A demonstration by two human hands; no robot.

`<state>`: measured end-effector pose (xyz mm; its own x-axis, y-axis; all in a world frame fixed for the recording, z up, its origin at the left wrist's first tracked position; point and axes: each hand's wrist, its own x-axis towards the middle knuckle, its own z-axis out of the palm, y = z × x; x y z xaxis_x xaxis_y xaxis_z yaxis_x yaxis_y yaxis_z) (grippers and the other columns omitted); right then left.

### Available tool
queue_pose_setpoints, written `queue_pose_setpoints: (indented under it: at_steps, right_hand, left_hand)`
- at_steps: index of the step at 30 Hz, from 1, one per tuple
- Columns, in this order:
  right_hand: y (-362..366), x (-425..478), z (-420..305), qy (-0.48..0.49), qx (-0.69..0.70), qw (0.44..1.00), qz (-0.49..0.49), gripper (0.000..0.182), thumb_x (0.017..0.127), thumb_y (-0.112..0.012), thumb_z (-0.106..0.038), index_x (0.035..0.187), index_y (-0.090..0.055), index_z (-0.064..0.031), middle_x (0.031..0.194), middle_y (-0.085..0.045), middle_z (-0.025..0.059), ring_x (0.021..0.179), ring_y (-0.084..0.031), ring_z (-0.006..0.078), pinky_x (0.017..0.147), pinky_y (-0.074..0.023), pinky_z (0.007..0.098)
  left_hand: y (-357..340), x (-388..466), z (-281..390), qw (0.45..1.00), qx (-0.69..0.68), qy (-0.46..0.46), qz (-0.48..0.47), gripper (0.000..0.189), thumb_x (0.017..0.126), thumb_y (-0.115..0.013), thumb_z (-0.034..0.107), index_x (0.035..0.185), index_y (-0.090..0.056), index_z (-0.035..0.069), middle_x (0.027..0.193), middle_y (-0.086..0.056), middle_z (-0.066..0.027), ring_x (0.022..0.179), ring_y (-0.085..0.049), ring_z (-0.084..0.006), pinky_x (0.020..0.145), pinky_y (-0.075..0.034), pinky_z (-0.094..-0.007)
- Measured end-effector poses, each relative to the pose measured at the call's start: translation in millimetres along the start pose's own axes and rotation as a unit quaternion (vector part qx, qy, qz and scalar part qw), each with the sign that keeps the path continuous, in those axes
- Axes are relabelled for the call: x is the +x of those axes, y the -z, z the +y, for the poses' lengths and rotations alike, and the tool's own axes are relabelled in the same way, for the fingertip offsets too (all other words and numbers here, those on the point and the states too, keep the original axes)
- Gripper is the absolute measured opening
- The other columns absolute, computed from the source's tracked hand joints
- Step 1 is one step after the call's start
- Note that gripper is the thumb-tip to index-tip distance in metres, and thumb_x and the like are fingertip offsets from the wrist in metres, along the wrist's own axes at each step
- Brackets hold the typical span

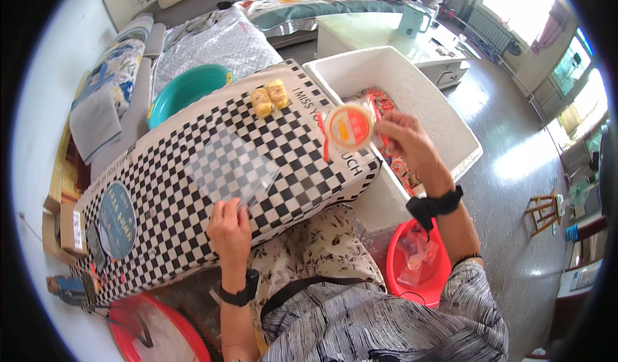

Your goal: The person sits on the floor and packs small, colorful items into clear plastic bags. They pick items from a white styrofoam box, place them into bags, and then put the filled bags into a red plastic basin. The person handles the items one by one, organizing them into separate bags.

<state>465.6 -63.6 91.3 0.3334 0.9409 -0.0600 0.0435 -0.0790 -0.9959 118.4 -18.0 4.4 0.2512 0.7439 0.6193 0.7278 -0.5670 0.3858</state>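
Note:
My left hand (231,229) pinches the near corner of a clear plastic bag (231,164), which lies flat on the checkered tablecloth (299,188). Between the fingertips of my right hand (405,132) is a round packaged item (350,128) in a clear wrapper with red ends. It bears a red and orange label with writing. My right hand holds it up over the rim of a white foam box (434,120). Inside that box lie several red-and-white packages (379,100). Two yellow wrapped pieces (269,98) sit side by side at the table's far edge.
Beyond the table stands a teal basin (188,89). A red basin (420,285) with clear wrappers is on the floor to my right, and another red tub (154,333) is at lower left. An oval blue sign (117,219) and a cardboard box (72,229) are at the table's left end.

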Motion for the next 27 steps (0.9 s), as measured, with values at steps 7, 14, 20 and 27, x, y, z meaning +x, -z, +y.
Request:
queue_pose_setpoints:
  at_steps: [7, 14, 20, 27]
  right_hand:
    - [-81, -58, 53, -0.100, 0.111, 0.976, -0.156, 0.019, 0.087, -0.065, -0.022, 0.082, -0.061, -0.0033, 0.061, -0.052, -0.0025, 0.048, -0.044, 0.0036, 0.041, -0.0315, 0.0180]
    - [-122, -65, 68, -0.066, 0.146, 0.986, -0.041, 0.021, 0.087, -0.065, -0.020, 0.082, -0.058, -0.0007, 0.062, -0.055, 0.0002, 0.047, -0.046, 0.0046, 0.043, -0.0355, 0.0183]
    - [-148, -75, 75, -0.036, 0.181, 0.983, 0.019, 0.018, 0.090, -0.061, -0.017, 0.088, -0.057, 0.0010, 0.070, -0.060, 0.0041, 0.057, -0.057, 0.0087, 0.053, -0.0509, 0.0217]
    - [-190, -71, 72, -0.040, 0.243, 0.969, -0.020, 0.018, 0.091, -0.060, -0.015, 0.089, -0.056, 0.0015, 0.079, -0.062, 0.0077, 0.068, -0.063, 0.0128, 0.061, -0.0556, 0.0252]
  left_hand:
    - [-6, 2, 1, 0.998, -0.047, -0.032, 0.013, 0.012, 0.079, -0.066, 0.004, 0.088, -0.059, 0.005, 0.079, -0.054, -0.0097, 0.067, -0.058, -0.0303, 0.059, -0.047, -0.0380]
    - [-5, -2, 1, 0.997, -0.059, -0.046, 0.017, 0.012, 0.079, -0.065, 0.000, 0.088, -0.058, 0.005, 0.075, -0.049, -0.0085, 0.063, -0.058, -0.0266, 0.052, -0.047, -0.0354]
    - [-6, -3, 1, 0.995, -0.067, -0.071, 0.013, 0.025, 0.078, -0.063, -0.002, 0.102, -0.063, 0.003, 0.077, -0.048, -0.0084, 0.062, -0.057, -0.0247, 0.052, -0.047, -0.0348]
    - [-7, -6, -3, 0.993, -0.075, -0.088, 0.000, 0.033, 0.078, -0.059, -0.003, 0.111, -0.063, 0.000, 0.082, -0.050, -0.0098, 0.067, -0.058, -0.0249, 0.055, -0.049, -0.0348]
